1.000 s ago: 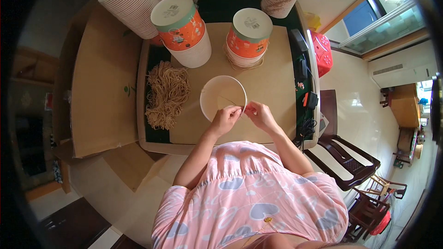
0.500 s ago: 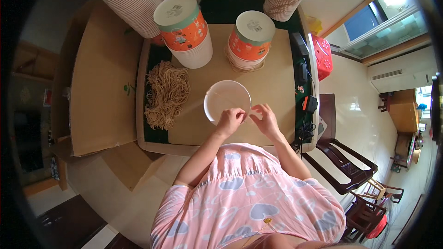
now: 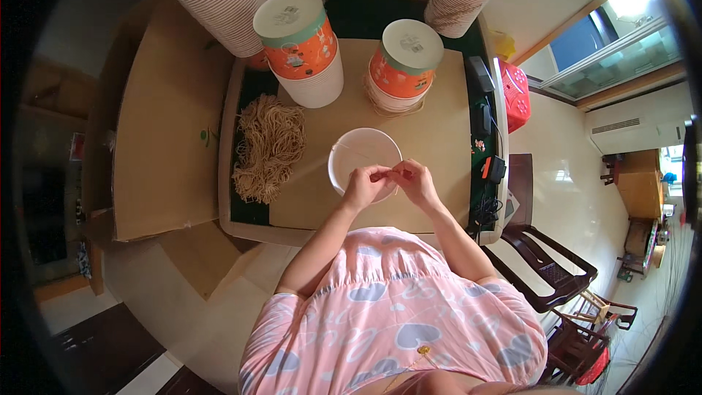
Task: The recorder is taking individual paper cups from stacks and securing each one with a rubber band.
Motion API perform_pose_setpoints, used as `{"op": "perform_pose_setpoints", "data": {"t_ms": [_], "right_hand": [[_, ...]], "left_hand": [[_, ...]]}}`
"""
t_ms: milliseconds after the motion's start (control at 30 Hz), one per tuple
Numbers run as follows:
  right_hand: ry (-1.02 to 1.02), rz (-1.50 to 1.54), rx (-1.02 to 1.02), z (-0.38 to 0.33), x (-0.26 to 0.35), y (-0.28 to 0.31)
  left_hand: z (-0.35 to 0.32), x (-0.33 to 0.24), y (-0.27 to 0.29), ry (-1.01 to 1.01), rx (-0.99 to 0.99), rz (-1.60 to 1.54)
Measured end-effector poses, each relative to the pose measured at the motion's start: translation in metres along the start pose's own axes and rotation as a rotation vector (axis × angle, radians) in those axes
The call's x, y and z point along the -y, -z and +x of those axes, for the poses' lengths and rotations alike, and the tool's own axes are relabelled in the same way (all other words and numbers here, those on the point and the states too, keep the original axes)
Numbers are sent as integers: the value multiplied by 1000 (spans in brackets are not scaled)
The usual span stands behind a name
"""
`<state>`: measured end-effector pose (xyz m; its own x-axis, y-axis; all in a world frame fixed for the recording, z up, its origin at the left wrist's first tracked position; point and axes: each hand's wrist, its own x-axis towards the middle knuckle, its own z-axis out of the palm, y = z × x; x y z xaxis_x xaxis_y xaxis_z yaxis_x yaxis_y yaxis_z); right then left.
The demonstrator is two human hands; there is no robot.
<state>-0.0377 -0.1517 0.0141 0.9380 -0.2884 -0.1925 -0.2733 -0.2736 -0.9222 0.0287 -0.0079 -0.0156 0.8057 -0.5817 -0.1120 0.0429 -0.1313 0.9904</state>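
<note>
Closely together, left hand [image 3: 363, 187] and right hand [image 3: 414, 183] pinch thin cord [image 3: 355, 151] at near-right rim of upright white bucket [image 3: 342, 164]. Bucket on surface [image 3: 446, 128], mostly ahead-left; left hand nearer its middle.

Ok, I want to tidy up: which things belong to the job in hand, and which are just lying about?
Likely the job's:
white tub at the fingers
tan string bundle
string-ringed tub stack
neighbouring tub stack

Likely just lying about:
tangled black cable
red stool
dark chair
</note>
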Motion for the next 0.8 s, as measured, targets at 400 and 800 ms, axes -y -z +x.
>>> {"op": "perform_pose_setpoints", "data": {"t_ms": [400, 800], "right_hand": [[307, -131, 90, 6, 44, 31], [547, -496, 220, 18, 55, 44]], "left_hand": [[0, -7, 3, 27, 42, -2], [-3, -11, 7, 31, 62, 139]]}}
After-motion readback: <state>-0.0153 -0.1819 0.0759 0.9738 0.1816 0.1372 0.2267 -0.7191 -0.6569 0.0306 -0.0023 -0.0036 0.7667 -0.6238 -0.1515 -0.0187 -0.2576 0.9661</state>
